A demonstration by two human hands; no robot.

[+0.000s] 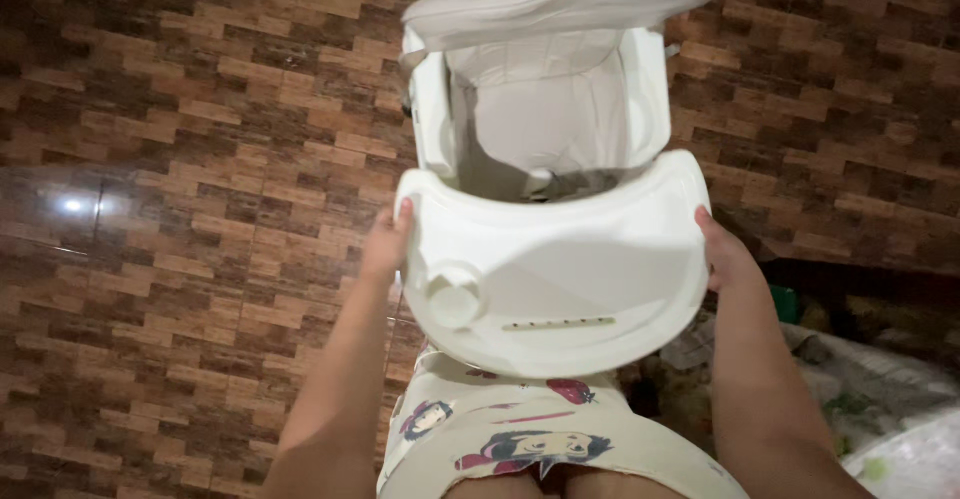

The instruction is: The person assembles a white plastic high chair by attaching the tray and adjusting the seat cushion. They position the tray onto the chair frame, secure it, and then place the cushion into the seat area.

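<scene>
The person holds a white plastic tray [560, 279] with both hands, in front of a white baby high chair [545, 109] that stands on the brown brick-pattern floor [200, 159]. The tray is in the middle of the view; the chair seat is just beyond it, at 12 o'clock. The left hand [385, 244] is clenched on the tray's rim at 9 o'clock, and the right hand [728, 254] grasps the rim at 3 o'clock, with the fingers going under the edge. A round cup holder [455, 304] sits in the tray at about 8 o'clock, and a thin pale stick [560, 324] lies on the tray surface near 6 o'clock. The grey padded backrest [565, 4] of the chair is at the top.

I judge the tray to be stiff, light and smooth, so it may slip a little in the hands. The raised rim on the two sides seems the best place to take it, as both hands do now. The loose stick can roll off if the tray tilts.
</scene>
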